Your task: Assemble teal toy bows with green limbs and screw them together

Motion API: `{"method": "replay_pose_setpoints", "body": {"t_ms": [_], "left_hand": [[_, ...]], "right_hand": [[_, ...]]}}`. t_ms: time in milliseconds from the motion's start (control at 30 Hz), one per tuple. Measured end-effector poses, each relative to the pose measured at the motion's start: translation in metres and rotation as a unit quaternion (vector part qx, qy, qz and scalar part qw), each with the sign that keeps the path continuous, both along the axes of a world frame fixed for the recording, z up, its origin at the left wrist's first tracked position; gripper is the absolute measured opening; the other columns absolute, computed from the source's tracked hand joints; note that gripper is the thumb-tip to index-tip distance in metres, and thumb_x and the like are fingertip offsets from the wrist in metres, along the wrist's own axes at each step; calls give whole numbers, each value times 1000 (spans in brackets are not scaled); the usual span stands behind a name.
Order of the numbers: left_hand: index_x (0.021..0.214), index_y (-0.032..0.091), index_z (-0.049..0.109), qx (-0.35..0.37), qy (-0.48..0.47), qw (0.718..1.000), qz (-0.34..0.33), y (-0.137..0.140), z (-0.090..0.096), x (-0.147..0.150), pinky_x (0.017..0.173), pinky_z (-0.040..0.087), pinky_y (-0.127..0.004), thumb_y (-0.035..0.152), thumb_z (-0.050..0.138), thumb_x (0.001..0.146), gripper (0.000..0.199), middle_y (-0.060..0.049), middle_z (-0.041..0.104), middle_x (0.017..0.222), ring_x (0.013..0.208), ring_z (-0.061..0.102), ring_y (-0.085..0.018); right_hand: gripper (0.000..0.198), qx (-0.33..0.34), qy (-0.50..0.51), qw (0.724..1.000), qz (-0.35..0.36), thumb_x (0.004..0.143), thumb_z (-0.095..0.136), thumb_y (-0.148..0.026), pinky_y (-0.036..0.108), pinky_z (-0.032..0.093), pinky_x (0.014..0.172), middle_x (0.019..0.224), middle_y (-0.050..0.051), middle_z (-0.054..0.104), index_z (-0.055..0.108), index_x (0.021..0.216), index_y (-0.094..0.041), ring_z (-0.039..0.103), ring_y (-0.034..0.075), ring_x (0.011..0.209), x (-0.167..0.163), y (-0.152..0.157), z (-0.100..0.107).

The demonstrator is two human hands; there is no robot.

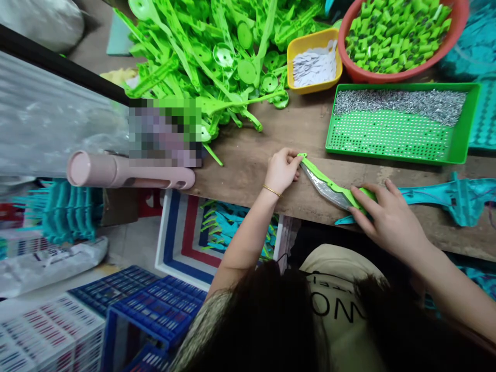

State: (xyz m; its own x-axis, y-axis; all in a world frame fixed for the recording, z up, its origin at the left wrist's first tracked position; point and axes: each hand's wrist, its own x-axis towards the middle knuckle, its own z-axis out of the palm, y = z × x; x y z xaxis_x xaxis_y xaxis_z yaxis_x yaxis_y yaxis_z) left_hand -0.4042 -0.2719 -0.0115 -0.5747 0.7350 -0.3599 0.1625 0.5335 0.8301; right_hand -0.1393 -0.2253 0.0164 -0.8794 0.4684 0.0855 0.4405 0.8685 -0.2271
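Wooden table [232,170], the largest item from where I stand; heap of bright green plastic parts [247,71], left of the green tray [387,135]; the tray itself, perforated, silvery metal bits [411,103] gathered along its far side; red bowl [372,76], just beyond the tray, filled with short green pieces [395,41]; teal plastic part [461,199], on the tray's near side, partly covered; yellow dish [314,89], beyond the tray's far left corner, holding white slips [315,67]; curved green-and-clear piece [329,186], slantwise near the tray's near left corner; right hand [391,217], below the tray, fingers and thumb loosely closed on the piece's nearer end; left hand [282,170], left of the tray, pinching its farther tip.
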Motion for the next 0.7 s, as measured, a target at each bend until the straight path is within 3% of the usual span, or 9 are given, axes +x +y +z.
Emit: {"method": "replay_pose_setpoints", "body": {"t_ms": [100, 167, 267, 333, 400, 467, 533, 600, 700], "left_hand": [[89, 15, 62, -9, 64, 997, -39, -3, 3, -1, 49, 47, -20, 21, 61, 88, 6, 2, 61, 65, 48, 58, -9], [90, 16, 64, 2, 146, 986, -82, -5, 4, -1, 66, 52, -25, 19, 61, 88, 5, -2, 64, 75, 65, 62, -13], [93, 16, 64, 14, 247, 961, -122, -6, 4, -1, 91, 48, -36, 17, 59, 88, 8, -8, 63, 95, 93, 61, -21], [90, 16, 62, 17, 237, 965, -115, -7, 4, -3, 96, 45, -39, 17, 61, 85, 5, -8, 61, 99, 97, 58, -21], [85, 17, 58, 32, 145, 986, -75, -7, 3, -3, 92, 47, -37, 19, 66, 81, 9, -5, 60, 93, 91, 59, -19], [86, 18, 55, 73, -16, 997, 9, -9, 2, 1, 82, 51, -32, 26, 71, 78, 19, -1, 61, 84, 79, 60, -15], [92, 19, 53, 119, -189, 970, 96, -12, 1, 10, 74, 53, -30, 36, 77, 72, 35, 1, 63, 79, 71, 61, -13], [95, 18, 54, 136, -304, 935, 120, -17, 0, 23, 73, 54, -30, 40, 85, 62, 51, 1, 66, 79, 71, 64, -13], [97, 18, 54, 143, -348, 920, 113, -27, 1, 41, 73, 55, -30, 37, 89, 57, 56, 0, 69, 82, 73, 66, -14]], "right_hand": [[43, -10, -11, 1000, -1, 95, 49, -40, 59, 33, 110, 115, 17, 63, 62, 126, -14, 61, 29, 102, 3, 1, -1], [40, -8, -18, 1000, -15, 95, 50, -41, 63, 27, 111, 115, 14, 65, 63, 125, -19, 62, 28, 101, 4, -1, -2], [36, 3, -17, 999, -40, 93, 54, -40, 62, 22, 114, 117, 12, 66, 63, 123, -22, 61, 27, 103, 4, -5, -5], [38, 5, -8, 999, -41, 92, 56, -40, 60, 21, 114, 119, 12, 66, 62, 124, -22, 61, 27, 104, 4, -7, -8], [39, 4, 4, 999, -33, 92, 56, -40, 59, 23, 114, 119, 12, 66, 61, 126, -22, 61, 27, 105, 5, -8, -11], [39, 3, 18, 999, -29, 92, 56, -39, 58, 24, 113, 120, 11, 66, 60, 127, -22, 61, 26, 105, 7, -8, -14], [39, 6, 32, 999, -30, 93, 56, -39, 57, 25, 113, 120, 11, 66, 59, 128, -23, 62, 26, 106, 10, -9, -18], [39, 8, 42, 999, -32, 93, 55, -40, 56, 25, 114, 119, 10, 66, 59, 128, -23, 62, 25, 106, 12, -8, -20], [36, 9, 40, 999, -25, 95, 52, -41, 56, 24, 113, 118, 9, 67, 61, 126, -24, 62, 24, 105, 7, -4, -16]]}}
